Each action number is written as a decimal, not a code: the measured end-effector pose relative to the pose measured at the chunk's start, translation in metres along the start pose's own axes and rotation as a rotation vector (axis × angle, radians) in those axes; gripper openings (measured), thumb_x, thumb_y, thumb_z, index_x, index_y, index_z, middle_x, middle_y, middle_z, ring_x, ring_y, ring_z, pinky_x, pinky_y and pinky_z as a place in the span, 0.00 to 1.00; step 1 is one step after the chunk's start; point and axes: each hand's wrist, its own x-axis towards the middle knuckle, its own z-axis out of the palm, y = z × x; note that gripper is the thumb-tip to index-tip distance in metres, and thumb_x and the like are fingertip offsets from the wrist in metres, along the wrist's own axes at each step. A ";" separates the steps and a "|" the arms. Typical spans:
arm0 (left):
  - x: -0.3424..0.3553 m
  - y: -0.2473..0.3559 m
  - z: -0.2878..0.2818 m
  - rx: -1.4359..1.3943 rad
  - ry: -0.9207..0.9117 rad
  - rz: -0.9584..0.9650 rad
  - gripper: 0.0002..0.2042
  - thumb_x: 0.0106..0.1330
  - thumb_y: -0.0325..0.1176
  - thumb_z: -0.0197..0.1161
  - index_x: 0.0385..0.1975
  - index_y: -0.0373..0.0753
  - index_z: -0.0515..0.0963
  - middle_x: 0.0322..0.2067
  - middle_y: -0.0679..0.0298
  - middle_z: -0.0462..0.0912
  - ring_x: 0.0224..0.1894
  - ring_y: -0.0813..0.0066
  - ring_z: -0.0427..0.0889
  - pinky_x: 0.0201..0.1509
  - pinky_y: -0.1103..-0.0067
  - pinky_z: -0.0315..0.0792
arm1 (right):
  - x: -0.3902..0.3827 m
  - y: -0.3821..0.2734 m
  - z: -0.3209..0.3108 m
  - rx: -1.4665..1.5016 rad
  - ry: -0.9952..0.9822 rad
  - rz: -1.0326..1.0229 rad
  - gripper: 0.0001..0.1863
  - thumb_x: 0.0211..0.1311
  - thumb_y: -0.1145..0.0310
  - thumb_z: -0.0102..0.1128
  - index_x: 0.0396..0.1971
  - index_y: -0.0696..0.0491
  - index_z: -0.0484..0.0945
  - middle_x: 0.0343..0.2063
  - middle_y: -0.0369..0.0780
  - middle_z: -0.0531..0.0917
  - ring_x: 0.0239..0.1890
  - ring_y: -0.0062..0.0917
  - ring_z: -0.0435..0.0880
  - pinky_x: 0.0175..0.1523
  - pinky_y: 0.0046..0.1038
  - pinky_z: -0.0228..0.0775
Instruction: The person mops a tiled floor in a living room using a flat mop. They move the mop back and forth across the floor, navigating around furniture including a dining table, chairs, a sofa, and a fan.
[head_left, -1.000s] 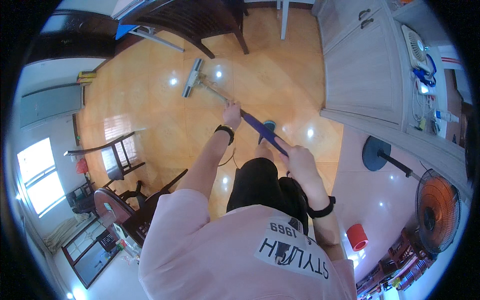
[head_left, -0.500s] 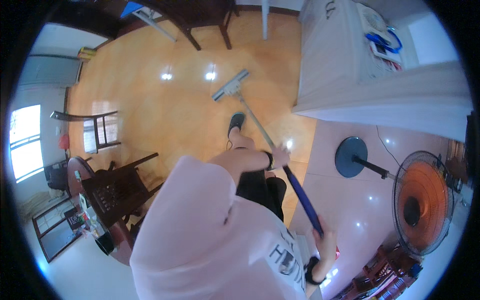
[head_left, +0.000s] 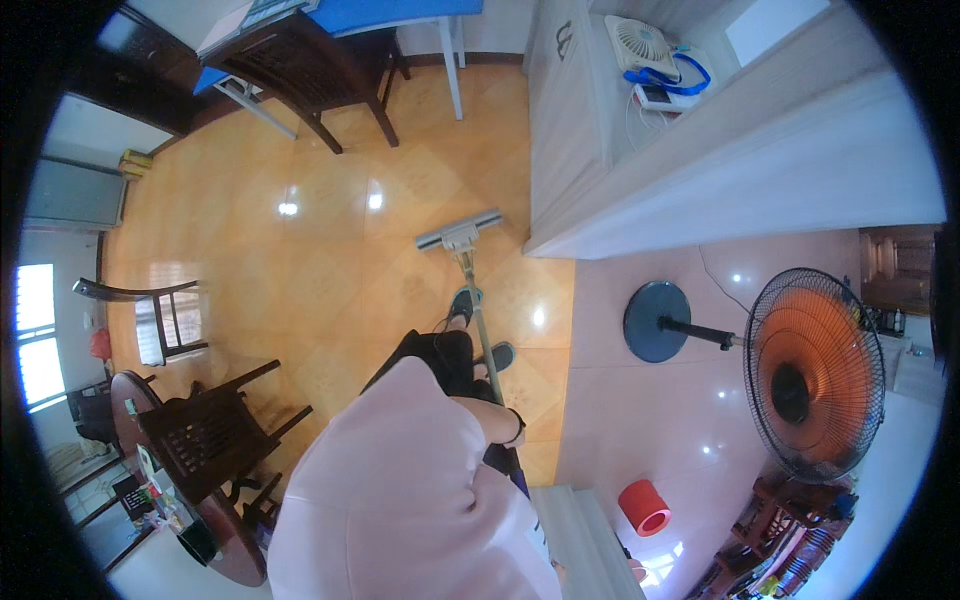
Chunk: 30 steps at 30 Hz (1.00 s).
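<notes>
A mop stands head-down on the tiled floor just ahead of my feet, its wide grey-white head (head_left: 460, 236) turned nearly crosswise. From the head, its pale pole (head_left: 484, 335) runs back toward my body and ends in a dark blue grip (head_left: 517, 478). My left hand (head_left: 510, 442), below a dark wristband, is closed around the pole near this grip; its fingers are mostly hidden by the forearm and sleeve. My right hand does not show; the light shirt (head_left: 400, 490) covers the rear end of the mop.
A pale cabinet (head_left: 570, 120) stands front right. Behind its corner are a standing fan (head_left: 815, 380) with a round base (head_left: 657, 321), and a red bin (head_left: 642, 507). Dark wooden chairs stand ahead (head_left: 290, 75) and left (head_left: 205, 430), beside a round table (head_left: 235, 545). Pale steps (head_left: 580, 535) lie close right.
The mop head has come back nearer my feet and turned more crosswise. My left hand has drawn in toward my body. My right hand has gone out of sight, and the view has shifted.
</notes>
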 end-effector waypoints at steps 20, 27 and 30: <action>-0.210 -0.264 0.020 -0.031 0.657 -1.141 0.07 0.59 0.30 0.59 0.32 0.44 0.85 0.37 0.66 0.84 0.44 0.66 0.81 0.48 0.69 0.72 | 0.098 -0.385 -0.059 0.183 0.296 -0.980 0.34 0.55 0.76 0.58 0.64 0.55 0.62 0.28 0.55 0.81 0.30 0.48 0.82 0.35 0.39 0.74; -0.159 -0.247 0.043 0.149 0.985 -1.137 0.11 0.61 0.33 0.57 0.42 0.51 0.81 0.40 0.68 0.83 0.49 0.68 0.78 0.55 0.63 0.66 | 0.087 -0.330 -0.073 0.047 0.275 -0.902 0.34 0.57 0.73 0.58 0.66 0.52 0.61 0.29 0.57 0.81 0.31 0.48 0.82 0.35 0.41 0.72; -0.131 -0.224 0.052 0.216 0.986 -1.075 0.12 0.64 0.36 0.53 0.46 0.58 0.78 0.42 0.69 0.82 0.51 0.68 0.78 0.60 0.59 0.59 | 0.063 -0.286 -0.082 0.009 0.212 -0.826 0.33 0.57 0.75 0.57 0.65 0.52 0.63 0.28 0.58 0.80 0.32 0.49 0.83 0.37 0.38 0.73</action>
